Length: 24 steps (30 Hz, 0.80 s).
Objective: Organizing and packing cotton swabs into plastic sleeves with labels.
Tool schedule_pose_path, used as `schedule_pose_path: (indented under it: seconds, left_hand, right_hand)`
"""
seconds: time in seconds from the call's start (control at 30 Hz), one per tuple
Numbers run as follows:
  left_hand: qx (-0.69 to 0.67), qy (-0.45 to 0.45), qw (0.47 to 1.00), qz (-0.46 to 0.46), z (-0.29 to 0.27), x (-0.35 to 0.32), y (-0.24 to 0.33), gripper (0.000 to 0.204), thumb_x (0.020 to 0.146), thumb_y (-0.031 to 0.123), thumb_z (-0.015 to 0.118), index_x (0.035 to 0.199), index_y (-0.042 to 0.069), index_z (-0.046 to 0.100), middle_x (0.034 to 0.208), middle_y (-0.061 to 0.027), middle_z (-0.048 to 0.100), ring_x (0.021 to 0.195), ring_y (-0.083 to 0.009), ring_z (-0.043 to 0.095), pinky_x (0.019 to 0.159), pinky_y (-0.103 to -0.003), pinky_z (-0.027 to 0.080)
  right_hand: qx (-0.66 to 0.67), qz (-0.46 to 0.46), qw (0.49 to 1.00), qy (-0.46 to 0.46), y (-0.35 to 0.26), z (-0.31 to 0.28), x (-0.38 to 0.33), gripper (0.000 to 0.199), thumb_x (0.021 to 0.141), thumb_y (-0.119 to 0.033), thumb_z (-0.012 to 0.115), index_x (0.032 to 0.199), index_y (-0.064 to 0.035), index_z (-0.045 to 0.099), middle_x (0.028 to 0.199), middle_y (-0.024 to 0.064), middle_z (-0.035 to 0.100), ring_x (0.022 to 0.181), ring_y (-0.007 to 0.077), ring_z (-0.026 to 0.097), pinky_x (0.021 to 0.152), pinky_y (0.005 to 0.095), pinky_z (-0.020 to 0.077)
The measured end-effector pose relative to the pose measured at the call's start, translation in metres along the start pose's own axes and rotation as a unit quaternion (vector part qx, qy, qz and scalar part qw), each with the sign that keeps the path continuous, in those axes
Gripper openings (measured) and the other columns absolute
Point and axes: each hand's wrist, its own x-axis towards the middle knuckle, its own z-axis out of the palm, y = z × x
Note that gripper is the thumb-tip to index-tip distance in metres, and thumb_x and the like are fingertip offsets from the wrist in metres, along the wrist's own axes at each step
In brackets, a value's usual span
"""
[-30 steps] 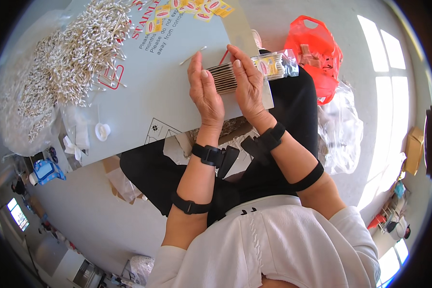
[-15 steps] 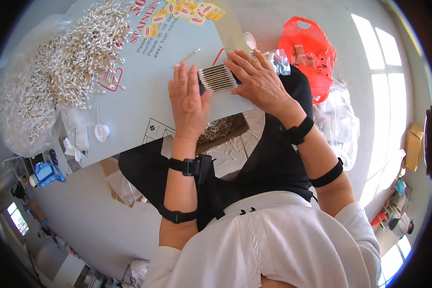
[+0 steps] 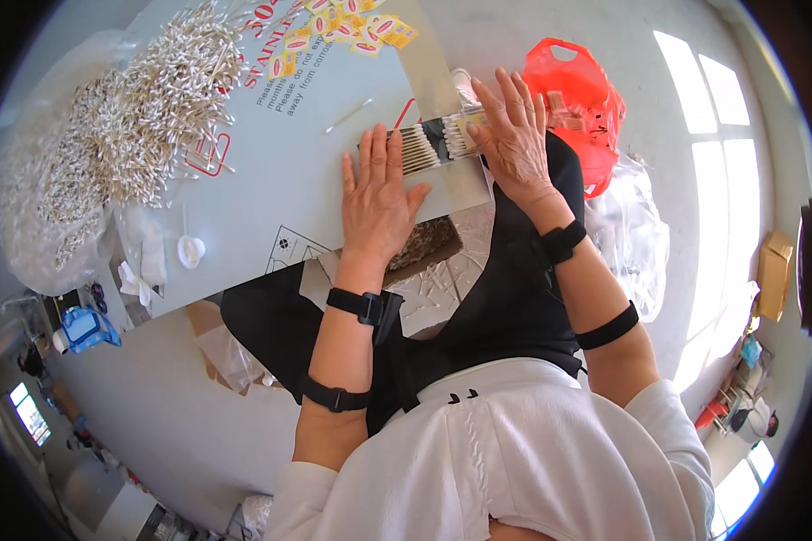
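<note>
Pale grey-blue, the table (image 3: 271, 185) carries a neat row of cotton swabs (image 3: 419, 150) near its right-hand corner, lying side by side between the person's two hands. The left hand (image 3: 376, 203) is flat and palm down, its fingers straight and close together, the thumb held out to the side; it covers the left end of the row. The right hand (image 3: 516, 153) is apart from it, fingers stretched out and a little spread, over a second row of swabs (image 3: 456, 137); whether it presses on them I cannot tell. A dark strip (image 3: 436, 140) shows between the two rows.

One loose swab (image 3: 347, 115) lies just beyond the left fingertips. Farther left, a big heap of swabs (image 3: 158, 108) spills from a clear plastic bag (image 3: 27, 171), and yellow cards (image 3: 370, 36) are scattered at the far edge. A small white dish (image 3: 189, 252) sits near the front edge. Below the table, a box (image 3: 431, 248) stands near the left hand, and a red bag (image 3: 576, 99) is beyond the right hand.
</note>
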Motion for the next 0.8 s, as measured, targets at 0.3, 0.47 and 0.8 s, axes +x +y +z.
schedule_pose_path:
  seconds: [0.3, 0.47, 0.8]
  left_hand:
    - [0.003, 0.006, 1.000, 0.006, 0.000, 0.002, 0.001, 0.078, 0.090, 0.036, 0.062, 0.152, 0.004, 0.025, 0.157, -0.0142, 0.026, 0.147, -0.0312, 0.021, 0.119, -0.051, 0.013]
    - [0.002, 0.009, 1.000, 0.007, 0.001, 0.001, 0.000, 0.079, 0.090, 0.036, 0.062, 0.151, 0.003, 0.025, 0.156, -0.0147, 0.026, 0.146, -0.0315, 0.021, 0.119, -0.051, 0.014]
    - [-0.006, 0.020, 1.000, 0.019, 0.003, 0.002, 0.000, 0.081, 0.089, 0.036, 0.063, 0.151, 0.002, 0.024, 0.155, -0.0143, 0.028, 0.146, -0.0313, 0.022, 0.118, -0.051, 0.016]
  right_hand:
    - [0.017, -0.012, 0.994, -0.109, 0.012, 0.016, -0.010, 0.050, 0.099, -0.038, 0.048, 0.145, -0.0218, 0.042, 0.152, 0.0101, 0.036, 0.145, 0.0303, 0.024, 0.117, 0.0534, 0.0132]
    - [0.024, -0.021, 0.993, -0.110, 0.013, 0.015, -0.010, 0.049, 0.099, -0.037, 0.047, 0.145, -0.0205, 0.043, 0.152, 0.0113, 0.037, 0.144, 0.0316, 0.025, 0.117, 0.0512, 0.0161]
    - [0.148, -0.012, 0.984, -0.102, 0.016, 0.019, -0.011, 0.044, 0.100, -0.030, 0.048, 0.142, -0.0142, 0.047, 0.148, 0.0165, 0.040, 0.142, 0.0373, 0.027, 0.117, 0.0443, 0.0241]
